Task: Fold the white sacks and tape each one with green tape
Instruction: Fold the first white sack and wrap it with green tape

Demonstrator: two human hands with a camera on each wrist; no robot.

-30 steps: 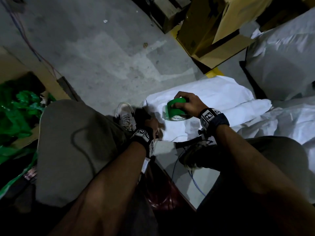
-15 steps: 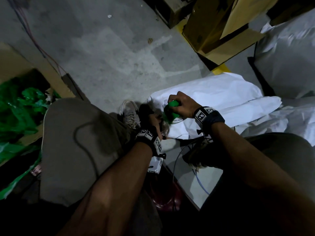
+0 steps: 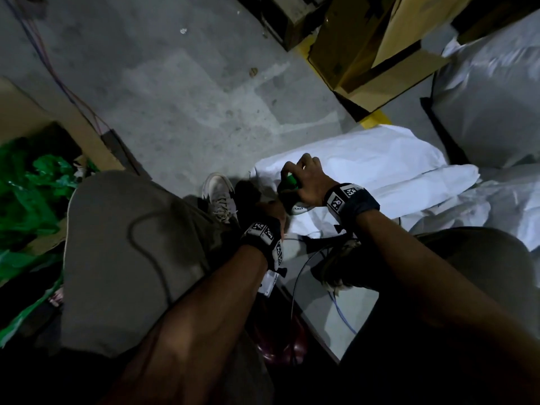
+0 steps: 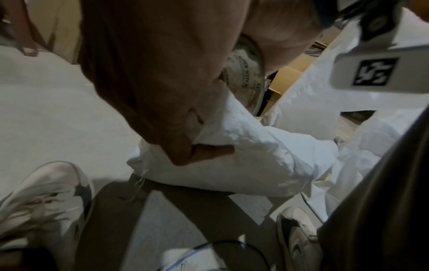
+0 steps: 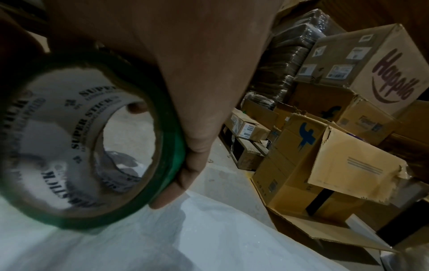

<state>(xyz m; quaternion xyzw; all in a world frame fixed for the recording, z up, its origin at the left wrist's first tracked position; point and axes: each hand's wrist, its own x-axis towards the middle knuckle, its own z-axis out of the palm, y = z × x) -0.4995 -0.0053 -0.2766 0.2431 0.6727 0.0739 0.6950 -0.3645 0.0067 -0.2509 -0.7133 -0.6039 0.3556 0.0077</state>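
Observation:
A folded white sack lies on the concrete floor between my knees. My right hand grips a roll of green tape from above and holds it on edge against the sack's near left corner. In the right wrist view the fingers wrap the green tape roll, whose white printed core faces the camera, just above the sack. My left hand is at that same corner. The left wrist view shows my left hand curled round the sack's folded edge, thumb underneath.
Open cardboard boxes stand behind the sack, and bulky white sacks are at the right. A box of green plastic is at the left. My shoes and loose cables lie on the floor near my hands.
My right hand has turned over the tape roll, so less green shows. My left hand has moved up to the sack's near corner, closer to the roll.

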